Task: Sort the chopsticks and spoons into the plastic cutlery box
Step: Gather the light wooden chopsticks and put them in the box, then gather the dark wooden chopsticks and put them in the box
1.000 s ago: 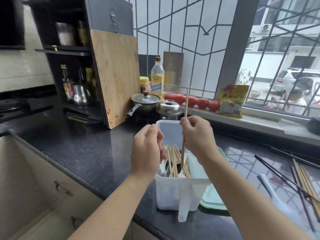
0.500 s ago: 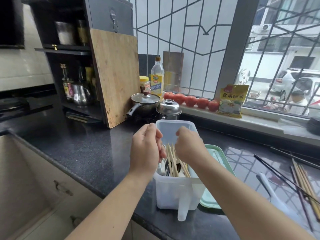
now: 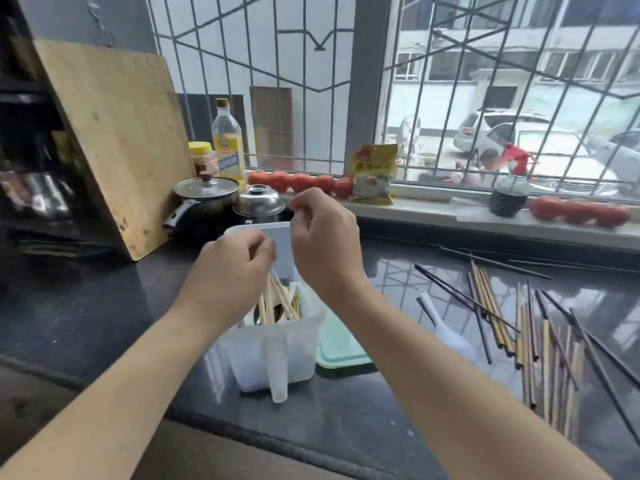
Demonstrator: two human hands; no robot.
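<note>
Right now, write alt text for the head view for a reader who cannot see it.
Two bare hands, left hand and right hand, hover with loosely curled fingers, holding nothing, above a translucent plastic cutlery box containing wooden chopsticks on a dark countertop. More loose chopsticks and a white spoon lie to the right.

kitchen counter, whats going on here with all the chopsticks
A person is sorting cutlery into a plastic cutlery box. Some wooden chopsticks already stand in it. Both the left hand and the right hand hover over it holding nothing. Many loose chopsticks and a white spoon lie on the counter.
</note>
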